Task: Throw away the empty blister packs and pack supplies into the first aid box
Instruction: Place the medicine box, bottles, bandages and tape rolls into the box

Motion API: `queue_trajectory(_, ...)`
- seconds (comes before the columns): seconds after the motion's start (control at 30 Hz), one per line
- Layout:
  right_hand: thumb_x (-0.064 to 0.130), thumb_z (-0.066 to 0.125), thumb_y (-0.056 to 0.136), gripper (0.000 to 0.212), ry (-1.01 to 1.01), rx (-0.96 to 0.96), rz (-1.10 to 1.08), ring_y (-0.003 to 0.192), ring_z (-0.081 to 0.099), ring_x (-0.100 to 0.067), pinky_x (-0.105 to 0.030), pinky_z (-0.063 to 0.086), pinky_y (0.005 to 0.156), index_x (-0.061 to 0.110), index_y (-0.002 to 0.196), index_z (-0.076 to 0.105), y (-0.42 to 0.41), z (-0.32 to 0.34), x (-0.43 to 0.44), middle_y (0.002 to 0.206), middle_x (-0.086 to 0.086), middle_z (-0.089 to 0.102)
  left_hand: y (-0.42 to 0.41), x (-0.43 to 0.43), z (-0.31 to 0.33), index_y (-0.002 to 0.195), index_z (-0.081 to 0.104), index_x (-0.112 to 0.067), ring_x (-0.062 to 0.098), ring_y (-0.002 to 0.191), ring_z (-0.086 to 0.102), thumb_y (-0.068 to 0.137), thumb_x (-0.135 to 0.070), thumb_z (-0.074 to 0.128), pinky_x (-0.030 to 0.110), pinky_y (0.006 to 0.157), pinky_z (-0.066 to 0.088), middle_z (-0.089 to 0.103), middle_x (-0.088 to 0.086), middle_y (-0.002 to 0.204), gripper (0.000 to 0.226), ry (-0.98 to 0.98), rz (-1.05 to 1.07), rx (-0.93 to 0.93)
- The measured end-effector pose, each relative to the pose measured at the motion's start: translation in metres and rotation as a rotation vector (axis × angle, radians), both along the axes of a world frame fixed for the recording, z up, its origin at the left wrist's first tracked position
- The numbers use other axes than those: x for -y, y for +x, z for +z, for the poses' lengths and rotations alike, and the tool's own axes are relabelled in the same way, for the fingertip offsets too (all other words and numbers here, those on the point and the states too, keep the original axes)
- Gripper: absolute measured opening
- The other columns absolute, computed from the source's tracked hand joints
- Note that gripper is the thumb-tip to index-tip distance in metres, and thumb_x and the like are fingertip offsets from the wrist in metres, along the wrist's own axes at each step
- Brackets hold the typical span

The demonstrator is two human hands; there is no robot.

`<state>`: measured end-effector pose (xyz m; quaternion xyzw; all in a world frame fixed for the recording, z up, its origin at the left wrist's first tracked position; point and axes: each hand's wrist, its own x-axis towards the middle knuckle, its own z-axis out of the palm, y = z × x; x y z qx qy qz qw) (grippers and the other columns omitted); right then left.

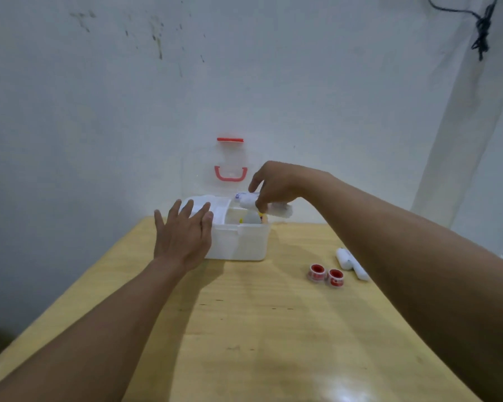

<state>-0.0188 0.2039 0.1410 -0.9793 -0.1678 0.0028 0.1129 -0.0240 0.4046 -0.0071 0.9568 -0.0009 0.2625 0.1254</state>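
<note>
First aid box (pixel 238 240): white plastic, sits at the far end of the wooden worktop (pixel 259 329), against the wall. Clear lid (pixel 224 166) stands open and upright behind it, with a red carry handle (pixel 230 174) and a red latch (pixel 230 139) at its top edge. A white inner tray (pixel 219 208) covers the left part of the opening; the right part is open, with pale items inside too blurred to identify.

Left hand (pixel 183 235): flat, palm down, fingers (pixel 186 208) spread, resting on the box's left front corner and tray rim. Holds nothing.

Right hand (pixel 273 184): above the box's right rear corner, fingers pinching white wrapped gauze rolls (pixel 275 207). One wrapper carries blue print; not legible.

On the worktop, right of the box and well apart from it: two red-and-white tape rolls (pixel 325 274) side by side, touching; just beyond them, white wrapped rolls (pixel 349 262) partly hidden by the right forearm. No readable writing on either.
</note>
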Motion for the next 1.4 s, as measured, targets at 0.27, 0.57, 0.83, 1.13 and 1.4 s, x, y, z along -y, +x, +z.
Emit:
queue_trajectory(0.27, 0.007, 0.08, 0.074, 0.056, -0.227, -0.033, 0.08, 0.101, 0.067, -0.028, -0.041, 0.057, 0.089, 0.018, 0.128, 0.067, 0.009, -0.012, -0.019, 0.118, 0.0, 0.067, 0.004, -0.001, -0.004, 0.147, 0.039, -0.035, 0.026, 0.148, 0.018, 0.101, -0.046, 0.012, 0.06, 0.117, 0.004, 0.036, 0.005, 0.156, 0.054, 0.013, -0.01, 0.029)
queue_trajectory(0.57, 0.013, 0.075, 0.083, 0.039, -0.299, 0.131, 0.162, 0.108, 0.063, -0.023, -0.027, 0.049, 0.084, 0.021, 0.122, 0.072, 0.009, -0.023, -0.021, 0.119, -0.001, 0.068, 0.003, 0.0, -0.004, 0.146, 0.04, -0.035, 0.026, 0.148, 0.018, 0.101, -0.046, 0.012, 0.059, 0.117, 0.004, 0.037, 0.005, 0.155, 0.055, -0.003, -0.017, 0.038)
queue_trajectory(0.83, 0.013, 0.069, 0.09, 0.019, -0.093, 0.185, 0.159, 0.101, 0.064, -0.018, -0.024, 0.044, 0.077, 0.014, 0.107, 0.078, 0.007, -0.031, -0.017, 0.108, 0.0, 0.073, 0.001, 0.001, -0.003, 0.147, 0.04, -0.035, 0.025, 0.148, 0.018, 0.101, -0.045, 0.013, 0.058, 0.118, 0.003, 0.038, 0.004, 0.155, 0.054, -0.015, -0.013, 0.031)
queue_trajectory(1.13, 0.02, 0.074, 0.082, 0.018, -0.167, 0.082, -0.042, 0.067, 0.069, -0.023, -0.037, 0.061, 0.074, 0.015, 0.079, 0.058, 0.011, -0.03, -0.009, 0.083, -0.006, 0.064, 0.0, 0.001, -0.003, 0.146, 0.041, -0.034, 0.025, 0.147, 0.019, 0.102, -0.044, 0.015, 0.057, 0.118, 0.005, 0.039, 0.004, 0.154, 0.052, -0.035, -0.014, 0.026)
queue_trajectory(1.4, 0.034, 0.068, 0.088, 0.027, -0.113, 0.032, -0.073, 0.074, 0.058, -0.02, -0.029, 0.045, 0.063, 0.011, 0.08, 0.056, 0.009, -0.04, -0.017, 0.078, -0.001, 0.06, 0.001, 0.001, -0.004, 0.144, 0.044, -0.033, 0.025, 0.146, 0.021, 0.102, -0.044, 0.016, 0.057, 0.118, 0.006, 0.042, 0.004, 0.152, 0.053, -0.053, -0.026, 0.038)
